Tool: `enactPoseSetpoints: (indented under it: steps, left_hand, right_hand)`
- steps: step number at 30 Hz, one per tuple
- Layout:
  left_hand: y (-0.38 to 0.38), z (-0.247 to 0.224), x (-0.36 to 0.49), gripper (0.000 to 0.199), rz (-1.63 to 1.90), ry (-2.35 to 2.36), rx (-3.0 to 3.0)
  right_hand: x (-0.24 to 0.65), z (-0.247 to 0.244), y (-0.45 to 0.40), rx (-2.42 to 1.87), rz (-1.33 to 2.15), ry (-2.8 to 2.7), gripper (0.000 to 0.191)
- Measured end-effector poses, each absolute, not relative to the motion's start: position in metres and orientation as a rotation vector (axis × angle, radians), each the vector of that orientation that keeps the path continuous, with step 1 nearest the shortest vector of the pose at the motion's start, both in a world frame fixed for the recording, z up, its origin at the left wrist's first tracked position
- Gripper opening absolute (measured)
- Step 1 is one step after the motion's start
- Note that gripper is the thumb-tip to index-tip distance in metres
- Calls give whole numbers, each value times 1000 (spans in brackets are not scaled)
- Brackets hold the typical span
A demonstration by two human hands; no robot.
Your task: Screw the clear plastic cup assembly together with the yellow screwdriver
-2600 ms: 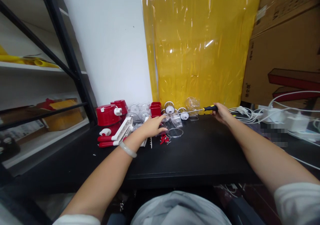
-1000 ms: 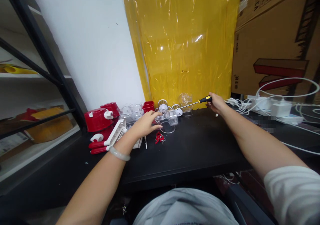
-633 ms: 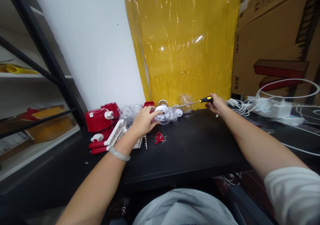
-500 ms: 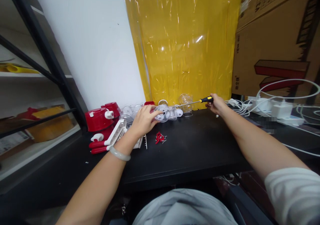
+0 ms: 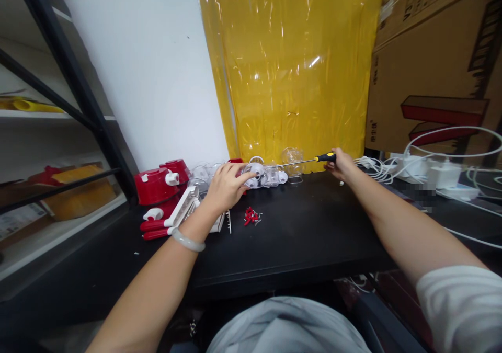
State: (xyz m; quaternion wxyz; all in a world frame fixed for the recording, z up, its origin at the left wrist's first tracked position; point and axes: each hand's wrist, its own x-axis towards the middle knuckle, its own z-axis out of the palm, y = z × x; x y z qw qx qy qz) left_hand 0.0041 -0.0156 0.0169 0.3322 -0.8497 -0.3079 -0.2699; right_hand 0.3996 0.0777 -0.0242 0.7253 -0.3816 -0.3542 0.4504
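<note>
My left hand [image 5: 227,185] is closed on a clear plastic part with a round white piece [image 5: 254,178], low over the black table. In my right hand [image 5: 340,163] is a screwdriver [image 5: 325,157] with a black and yellow handle, held by its rear end. Its long shaft points left, and the tip reaches the clear parts close to my left hand; whether it touches the held one I cannot tell. A pile of small red pieces and screws [image 5: 251,216] lies in front of my left hand.
Red housings [image 5: 152,186] and white parts with red handles [image 5: 182,206] lie at the left. Clear plastic pieces [image 5: 292,159] stand by the yellow sheet [image 5: 290,70]. White cables and adapters [image 5: 443,174] lie at the right, below a cardboard box [image 5: 427,65].
The view has shifted very slightly. Both hands keep their grip, and the clear part in my left hand has turned or tilted a little.
</note>
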Motion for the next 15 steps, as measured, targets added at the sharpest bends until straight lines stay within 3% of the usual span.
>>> enactPoseSetpoints:
  steps: [15]
  left_hand:
    - [-11, 18, 1, 38, -703, -783, -2233]
  right_hand:
    - [402, -24, 80, -904, 934, -718, 28]
